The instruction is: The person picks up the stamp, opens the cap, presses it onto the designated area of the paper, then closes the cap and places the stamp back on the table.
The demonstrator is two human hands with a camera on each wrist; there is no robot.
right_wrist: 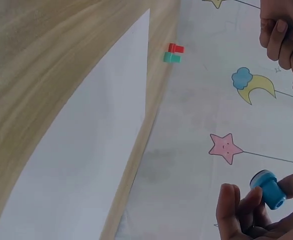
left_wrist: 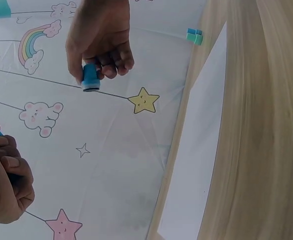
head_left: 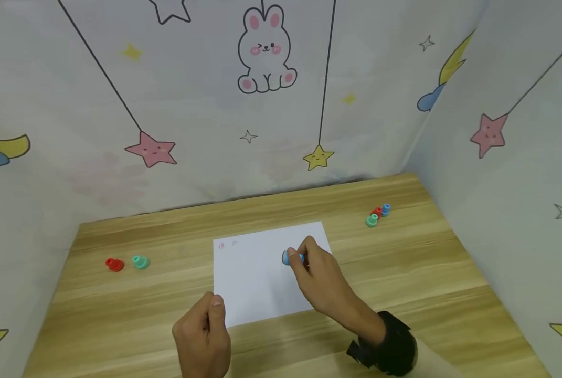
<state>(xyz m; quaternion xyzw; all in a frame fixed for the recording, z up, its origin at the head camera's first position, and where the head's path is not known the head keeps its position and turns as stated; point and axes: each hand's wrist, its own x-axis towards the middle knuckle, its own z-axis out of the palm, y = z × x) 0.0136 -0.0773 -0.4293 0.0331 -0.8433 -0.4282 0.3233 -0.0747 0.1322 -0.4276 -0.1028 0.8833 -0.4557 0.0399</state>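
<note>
My right hand (head_left: 320,275) pinches a blue toy stamp (right_wrist: 271,192) between thumb and fingers, above the right part of a white sheet of paper (head_left: 257,289). The stamp lies sideways in the head view, its dark-rimmed face pointing left. At the sheet's lower left corner, my left hand (head_left: 202,336) is curled into a fist. A bit of blue, perhaps a stamp cap (left_wrist: 0,133), peeks out of that fist in the left wrist view; the rest is hidden by the fingers. Near the sheet's upper left corner are a small reddish mark and a fainter one.
On the left of the wooden table (head_left: 120,325) stand a red stamp (head_left: 114,264) and a green stamp (head_left: 140,262). Grouped at the back right are another green stamp (head_left: 372,220), a red one (head_left: 377,211) and a blue one (head_left: 386,209). Patterned cloth walls border the table.
</note>
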